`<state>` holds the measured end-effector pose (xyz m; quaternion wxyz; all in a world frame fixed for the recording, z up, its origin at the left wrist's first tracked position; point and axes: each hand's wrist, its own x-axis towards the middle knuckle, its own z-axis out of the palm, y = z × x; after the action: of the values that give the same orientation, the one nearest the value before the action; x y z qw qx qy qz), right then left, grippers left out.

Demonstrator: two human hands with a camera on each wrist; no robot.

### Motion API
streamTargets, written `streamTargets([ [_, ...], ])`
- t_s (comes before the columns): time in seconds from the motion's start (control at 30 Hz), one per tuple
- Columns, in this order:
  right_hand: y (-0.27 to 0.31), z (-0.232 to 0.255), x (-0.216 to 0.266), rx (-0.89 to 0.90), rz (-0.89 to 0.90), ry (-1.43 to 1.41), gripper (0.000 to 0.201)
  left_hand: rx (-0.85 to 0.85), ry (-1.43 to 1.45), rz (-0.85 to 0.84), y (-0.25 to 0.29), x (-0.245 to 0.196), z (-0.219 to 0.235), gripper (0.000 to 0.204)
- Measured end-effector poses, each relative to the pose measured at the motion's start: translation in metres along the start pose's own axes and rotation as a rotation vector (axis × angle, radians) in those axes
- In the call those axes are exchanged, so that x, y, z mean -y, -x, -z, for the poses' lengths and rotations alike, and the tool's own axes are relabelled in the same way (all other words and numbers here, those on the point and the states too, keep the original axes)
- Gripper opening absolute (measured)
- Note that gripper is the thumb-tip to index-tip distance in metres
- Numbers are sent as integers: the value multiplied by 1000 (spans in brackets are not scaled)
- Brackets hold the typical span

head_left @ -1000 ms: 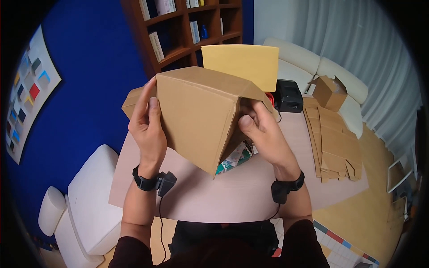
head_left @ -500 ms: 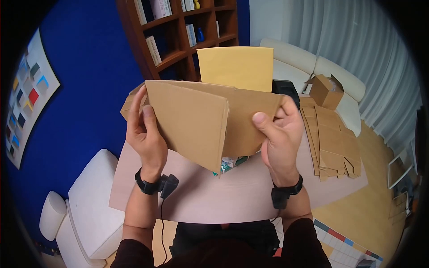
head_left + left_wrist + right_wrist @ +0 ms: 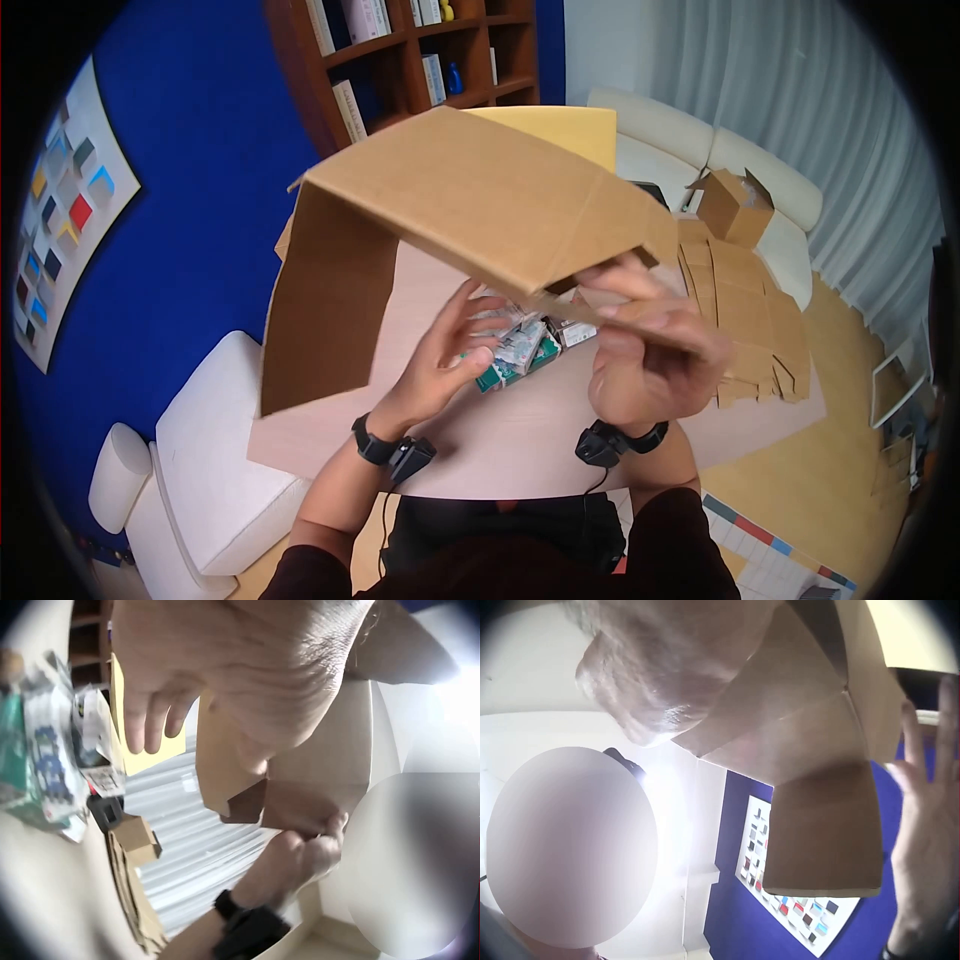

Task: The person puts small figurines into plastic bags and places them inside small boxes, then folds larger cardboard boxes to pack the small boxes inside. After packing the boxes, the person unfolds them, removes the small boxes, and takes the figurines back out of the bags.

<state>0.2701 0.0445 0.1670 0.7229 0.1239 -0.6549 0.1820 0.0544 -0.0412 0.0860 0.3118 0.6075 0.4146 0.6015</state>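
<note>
A brown cardboard box (image 3: 470, 200), partly unfolded, is held up over the table at a slant. One of its panels hangs down on the left in the head view, its shaded inner side showing. My right hand (image 3: 660, 355) grips a flap at the box's right end, fingers curled round the edge. Below the box, my left hand (image 3: 440, 355) is off the cardboard, its fingers loosely spread and holding nothing. Just beyond those fingers lie plastic-wrapped packs (image 3: 520, 345) in green and white, partly hidden by the box. In the right wrist view the box's inner panels (image 3: 825, 832) show.
Flattened cardboard sheets (image 3: 755, 310) are stacked on the right of the table (image 3: 480, 450). Behind them a small open carton (image 3: 737, 208) rests near the white sofa (image 3: 650, 125). A yellow panel (image 3: 560, 130) stands at the back, in front of the bookshelf (image 3: 410, 60).
The box has opened out and tipped, with one panel swung down to the left. My left hand has let go of it and moved right and down. The right hand still holds its flap.
</note>
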Motion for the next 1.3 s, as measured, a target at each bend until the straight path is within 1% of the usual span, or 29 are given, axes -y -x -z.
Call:
streamTargets([
  [0.03,1,-2,2,3,5,-5,28,109,319,84,-7,3,-6,77],
  [0.07,3,-2,5,59,-30,4,29,158,450,48,-16,7,-4,94],
  [0.1,4,-3,5,115,-62,14,29,158,447,37,-21,3,-1,94],
  [0.17,4,-9,3,110,-66,0,27,-177,796,69,-31,-12,5,95],
  [0.2,5,-12,3,101,-122,-5,25,-281,784,24,-35,-14,11,98],
  [0.23,8,-15,4,93,-181,-9,24,-283,782,22,-38,-16,19,98],
  [0.27,14,-20,3,32,-239,-19,21,-288,884,7,-41,-17,28,94],
  [0.3,14,-21,7,31,-244,-20,21,-294,986,-6,-42,-18,35,91],
  [0.33,12,-22,11,62,-340,108,23,-257,1066,-6,-44,-25,38,92],
  [0.37,10,-23,14,94,-433,237,25,-266,1149,0,-39,-24,47,85],
  [0.43,11,-26,1,75,-395,307,30,-382,1188,-18,-30,-25,60,69],
  [0.47,10,-27,-2,108,-441,333,30,-364,1195,-4,-26,-26,65,69],
  [0.53,8,-24,-5,124,-517,440,29,-433,1144,-15,-18,-25,73,53],
  [0.57,3,-20,-6,112,-528,477,29,-313,1122,-65,-14,-22,78,46],
  [0.63,-9,-10,-9,163,-215,767,28,-350,1179,-32,-11,-22,81,44],
  [0.67,-9,-2,-10,165,-220,791,28,-336,1194,-16,-12,-22,76,44],
  [0.73,-10,11,-12,276,-704,147,27,-328,1199,-62,-19,-23,68,45],
  [0.77,-11,17,-8,270,-709,164,27,-317,1209,-50,-23,-23,62,45],
  [0.83,-12,31,6,360,-1136,-63,27,-271,1186,35,-30,-19,42,47],
  [0.87,-10,42,9,356,-1147,-50,27,-268,1197,47,-38,-18,29,47],
  [0.93,-4,70,13,208,-910,174,20,-174,1137,133,-58,-20,4,50],
  [0.97,-1,88,15,85,-917,174,18,-167,1146,140,-64,-20,-6,50],
  [1.03,7,132,18,-187,-904,143,15,-29,1001,201,-74,-21,-22,48],
  [1.07,10,157,19,-332,-886,109,14,-25,1014,203,-74,-20,-28,48],
  [1.13,17,211,19,-483,-797,220,14,77,869,272,-69,-16,-37,43],
  [1.17,25,239,19,-486,-798,230,14,83,876,278,-67,-10,-39,43],
  [1.23,48,285,17,-697,-927,356,13,108,822,442,-59,5,-45,43],
  [1.27,58,294,17,-693,-926,370,13,68,799,537,-53,11,-50,41],
  [1.3,69,300,14,-845,-1092,486,11,68,804,536,-49,13,-49,41],
])
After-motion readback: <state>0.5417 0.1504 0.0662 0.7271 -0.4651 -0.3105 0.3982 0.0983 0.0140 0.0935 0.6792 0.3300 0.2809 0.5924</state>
